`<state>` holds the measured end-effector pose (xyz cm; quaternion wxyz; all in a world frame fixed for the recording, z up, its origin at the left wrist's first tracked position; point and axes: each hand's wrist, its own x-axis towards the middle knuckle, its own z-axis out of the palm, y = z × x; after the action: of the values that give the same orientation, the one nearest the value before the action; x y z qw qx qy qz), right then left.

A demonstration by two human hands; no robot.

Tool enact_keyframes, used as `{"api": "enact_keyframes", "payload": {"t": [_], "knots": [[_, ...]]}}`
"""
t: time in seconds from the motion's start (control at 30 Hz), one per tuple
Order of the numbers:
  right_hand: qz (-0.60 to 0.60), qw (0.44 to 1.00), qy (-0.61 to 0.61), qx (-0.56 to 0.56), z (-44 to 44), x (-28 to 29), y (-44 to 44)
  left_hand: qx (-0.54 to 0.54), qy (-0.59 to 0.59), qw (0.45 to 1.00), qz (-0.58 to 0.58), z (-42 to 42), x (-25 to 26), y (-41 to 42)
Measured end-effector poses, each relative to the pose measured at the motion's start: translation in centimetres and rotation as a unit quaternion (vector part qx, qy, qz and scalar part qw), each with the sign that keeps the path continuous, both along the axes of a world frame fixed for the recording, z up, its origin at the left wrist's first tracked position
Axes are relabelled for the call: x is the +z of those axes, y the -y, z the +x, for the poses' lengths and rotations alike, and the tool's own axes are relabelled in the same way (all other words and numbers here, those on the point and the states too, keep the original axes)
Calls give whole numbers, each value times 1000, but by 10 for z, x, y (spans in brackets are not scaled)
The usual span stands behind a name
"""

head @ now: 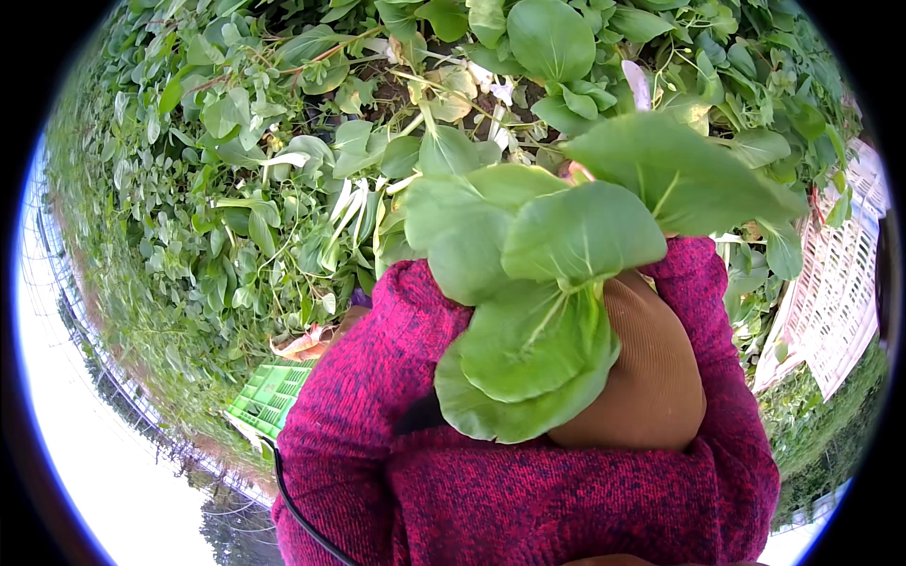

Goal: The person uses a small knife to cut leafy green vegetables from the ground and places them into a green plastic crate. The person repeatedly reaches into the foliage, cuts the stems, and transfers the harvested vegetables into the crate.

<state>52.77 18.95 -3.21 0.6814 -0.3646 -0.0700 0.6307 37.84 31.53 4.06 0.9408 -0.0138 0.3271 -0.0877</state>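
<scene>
A leafy green plant (524,283), like bok choy, is raised close to the camera and fills the middle of the view. Its broad leaves cover nearly all of both my hands. Beneath a large blurred leaf at the upper right, a small bit of skin (577,172) shows; which hand it belongs to I cannot tell. The left sleeve (417,304) and the right sleeve (697,276), both of magenta knit, run in under the leaves. Behind the plant is a knee in brown ribbed cloth (655,382). Cut white stalks (350,201) lie on the greenery ahead.
A green plastic crate (265,400) stands at the lower left, and a white plastic crate (842,283) at the right. Dense low plants (191,233) surround me. Yellowed leaves (453,92) lie on the soil ahead. A black cable (294,499) hangs beside the left sleeve.
</scene>
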Motion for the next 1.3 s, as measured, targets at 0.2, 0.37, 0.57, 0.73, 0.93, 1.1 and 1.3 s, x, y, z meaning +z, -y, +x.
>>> {"api": "enact_keyframes", "payload": {"t": [0.2,0.37,0.57,0.73,0.93,1.1,1.3], "knots": [[-43,997,40,58,9,2,-1,-150,-16,986,75,22,-7,-2],[-16,999,41,-30,7,18,-1,-209,7,971,113,27,-10,3],[-38,966,85,-240,39,9,41,-285,51,887,361,38,-15,25],[-354,850,320,-223,77,-25,103,-357,132,677,629,78,-4,32],[-258,919,78,-288,40,-49,96,-516,66,472,712,165,-30,59],[-290,845,421,-153,61,-79,62,-560,-115,351,742,172,-90,4],[-291,736,611,12,68,-131,25,-598,-188,274,729,122,-112,-54]]}}
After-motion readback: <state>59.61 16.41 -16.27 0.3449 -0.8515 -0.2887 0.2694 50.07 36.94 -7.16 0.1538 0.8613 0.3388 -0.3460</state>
